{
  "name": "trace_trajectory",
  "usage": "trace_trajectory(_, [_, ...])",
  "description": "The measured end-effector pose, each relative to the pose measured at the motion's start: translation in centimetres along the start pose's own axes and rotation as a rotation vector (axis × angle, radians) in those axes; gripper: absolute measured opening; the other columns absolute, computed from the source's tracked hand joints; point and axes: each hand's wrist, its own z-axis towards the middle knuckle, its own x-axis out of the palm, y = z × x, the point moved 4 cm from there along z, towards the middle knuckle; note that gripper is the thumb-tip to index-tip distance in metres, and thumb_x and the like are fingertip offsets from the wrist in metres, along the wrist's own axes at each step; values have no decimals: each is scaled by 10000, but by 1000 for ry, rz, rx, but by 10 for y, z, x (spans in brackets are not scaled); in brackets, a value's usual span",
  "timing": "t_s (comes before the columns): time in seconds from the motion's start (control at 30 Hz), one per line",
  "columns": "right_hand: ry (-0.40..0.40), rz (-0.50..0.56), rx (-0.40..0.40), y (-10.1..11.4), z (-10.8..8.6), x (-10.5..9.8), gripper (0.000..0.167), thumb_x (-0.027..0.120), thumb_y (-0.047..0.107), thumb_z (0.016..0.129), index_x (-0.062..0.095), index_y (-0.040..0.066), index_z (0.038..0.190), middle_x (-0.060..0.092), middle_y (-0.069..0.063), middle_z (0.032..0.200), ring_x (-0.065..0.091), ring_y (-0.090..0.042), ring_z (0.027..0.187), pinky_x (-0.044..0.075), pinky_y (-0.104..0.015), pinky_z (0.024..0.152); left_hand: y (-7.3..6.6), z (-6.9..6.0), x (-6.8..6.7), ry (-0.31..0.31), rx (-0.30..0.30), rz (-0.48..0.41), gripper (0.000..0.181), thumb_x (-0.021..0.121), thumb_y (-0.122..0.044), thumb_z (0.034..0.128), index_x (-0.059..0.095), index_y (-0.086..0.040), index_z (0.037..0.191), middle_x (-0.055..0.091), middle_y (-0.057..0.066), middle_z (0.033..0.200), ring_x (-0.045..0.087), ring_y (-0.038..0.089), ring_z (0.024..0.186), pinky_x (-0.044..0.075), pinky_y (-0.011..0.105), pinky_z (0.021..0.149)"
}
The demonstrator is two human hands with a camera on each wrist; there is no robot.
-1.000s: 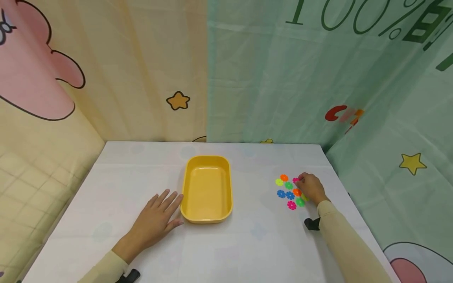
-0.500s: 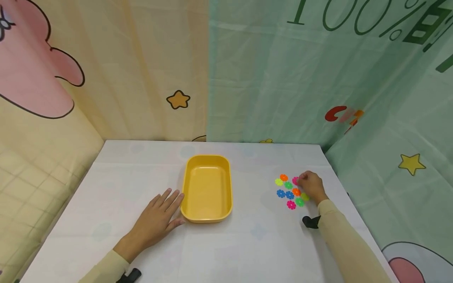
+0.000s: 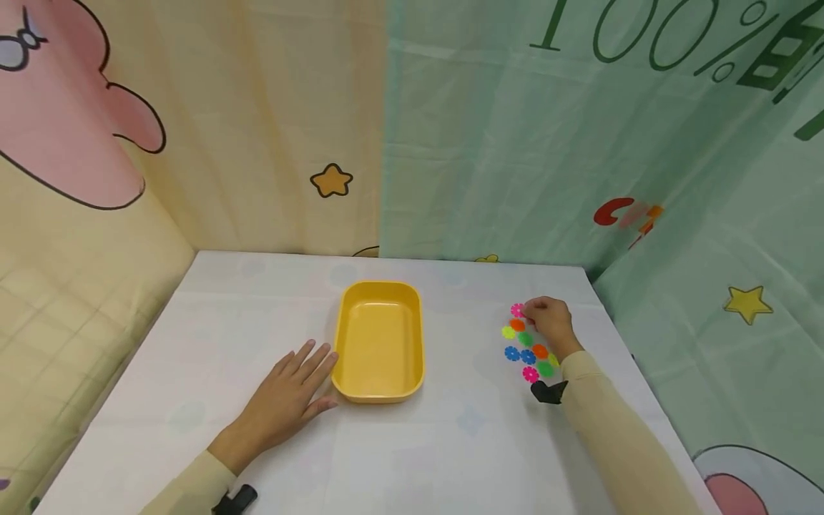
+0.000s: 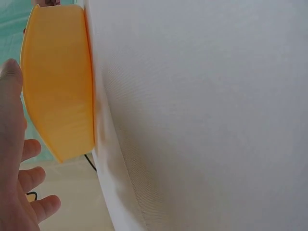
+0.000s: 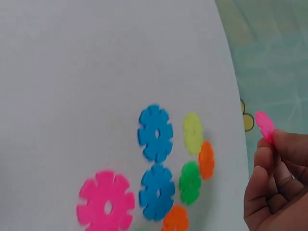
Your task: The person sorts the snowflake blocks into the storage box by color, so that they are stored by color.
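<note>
My right hand [image 3: 551,323] pinches a pink snowflake disc [image 5: 264,126] between thumb and fingers, off the table at the far side of a loose group of discs. In the right wrist view, that group has two blue discs [image 5: 155,133], another pink disc [image 5: 106,202], and yellow [image 5: 193,134], green [image 5: 190,183] and orange [image 5: 207,160] ones lying flat. Over on the left, my left hand [image 3: 283,393] has its fingers spread at the left side of a yellow tray [image 3: 339,343]. Its fingertips meet the tray's edge in the head view; whether they press it, I cannot tell.
A white cloth covers the table [image 3: 450,458]. Printed curtains [image 3: 283,129] stand along its back and sides. Black camera mounts are on both wrists, the right one [image 3: 548,392] just in front of the discs.
My right hand has lifted and shifted away and a little left, carrying the pink disc from the right of the group to beyond the orange one. My left hand and the tray stay put.
</note>
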Motion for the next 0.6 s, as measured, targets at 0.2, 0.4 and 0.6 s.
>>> trace_trajectory(0.2, [54,112,-8,38,-1,24,280,602,224,1045,633,17,1231,639,-155,1134,615,-271,1012,558,-282,894,1,-1,-2,30,-14,16,767,423,-634,1021,434,-78,1549,442,144,1583,364,398,1474,380,590,1128])
trace_trajectory(0.4, [82,210,-35,70,-5,47,247,644,203,1024,652,21,1191,673,-111,1040,658,-175,893,576,-193,776,1,-1,-1,46,-12,14,758,437,-629,1018,436,-89,1551,433,135,1591,346,390,1486,367,590,1139])
trace_trajectory(0.6, [117,307,-66,94,-9,70,226,682,159,997,660,-10,1147,684,-78,943,663,-134,793,586,-191,743,0,0,-1,58,-18,19,723,513,-582,1010,451,-100,1546,437,123,1591,337,385,1494,363,596,1141])
